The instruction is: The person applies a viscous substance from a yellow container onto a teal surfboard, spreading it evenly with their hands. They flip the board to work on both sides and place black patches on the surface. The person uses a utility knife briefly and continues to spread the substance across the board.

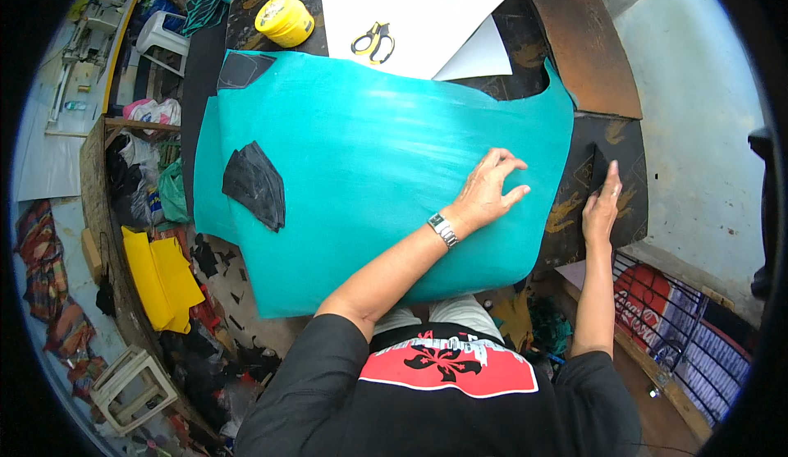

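A flat black piece (598,166), jutting forward, is clasped in the right hand (602,209); beneath the left hand (486,194), fingers parted, teal sheeting (361,145) is spread.

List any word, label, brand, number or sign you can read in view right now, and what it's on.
Black shirt: white lettering on the front, partly folded; wording not copied.
Red sign at lower right: large white lettering, partly blocked; wording not copied.
Pale purple panel beside that: rows of marks, too blurred to read.
Yellow tub: any print is too small to read.
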A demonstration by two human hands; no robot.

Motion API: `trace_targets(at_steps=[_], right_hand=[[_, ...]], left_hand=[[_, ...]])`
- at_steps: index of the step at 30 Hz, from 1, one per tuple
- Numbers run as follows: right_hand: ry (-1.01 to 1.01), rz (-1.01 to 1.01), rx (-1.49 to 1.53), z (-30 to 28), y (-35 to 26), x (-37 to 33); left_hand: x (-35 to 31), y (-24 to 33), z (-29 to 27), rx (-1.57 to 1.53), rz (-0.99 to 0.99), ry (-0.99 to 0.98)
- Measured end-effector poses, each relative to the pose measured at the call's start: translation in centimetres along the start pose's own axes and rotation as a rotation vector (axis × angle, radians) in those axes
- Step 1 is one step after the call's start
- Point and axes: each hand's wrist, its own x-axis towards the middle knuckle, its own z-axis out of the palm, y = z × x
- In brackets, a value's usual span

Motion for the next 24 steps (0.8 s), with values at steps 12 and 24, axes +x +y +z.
trace_targets(at_steps=[12, 24], right_hand=[[0.043, 0.187, 0.319, -0.2, 1.0, 1.7], [0.002, 0.209, -0.364, 0.3, -2.1, 3.1]], left_hand=[[-0.2, 1.5, -0.2, -0.130, 0.019, -0.144], [1.3, -4.2, -17.4, 0.131, 0.076, 0.790]])
